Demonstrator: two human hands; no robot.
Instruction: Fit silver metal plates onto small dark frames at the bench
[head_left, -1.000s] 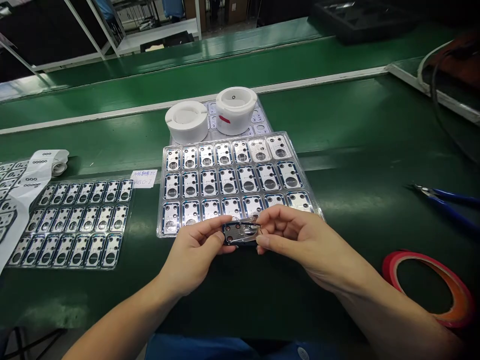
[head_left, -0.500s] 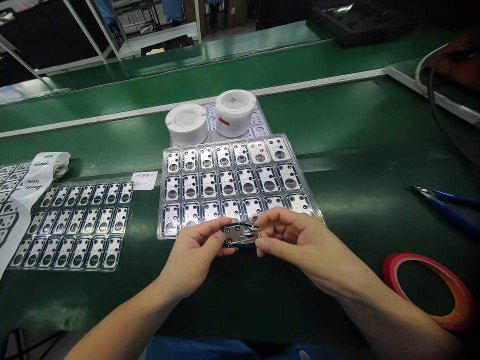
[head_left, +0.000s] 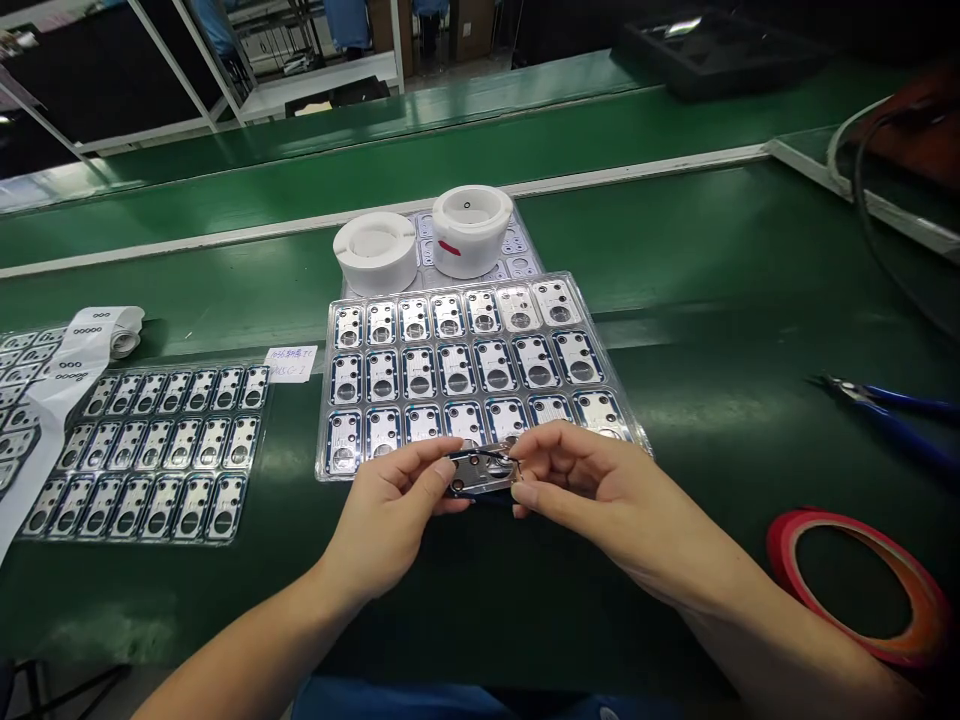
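Between my hands, over the front edge of a clear tray, is a small metal plate with a dark rim and round holes. My left hand pinches its left end between thumb and fingers. At the plate's right end my right hand has thumb and forefinger closed on its edge, by a thin dark strip along the top. Whether the right fingertips also hold that strip is too small to tell. Similar plates fill the tray's rows. Behind it stand two white rolls.
Another filled tray lies left, beside a white printed strip and a handwritten label. Blue-handled pliers and a red tape roll lie right. A black tray sits at the back right.
The plate has tilted slightly between my fingers, and its surface looks darker. Both hands keep nearly the same place and grip. The whole view has shifted slightly.
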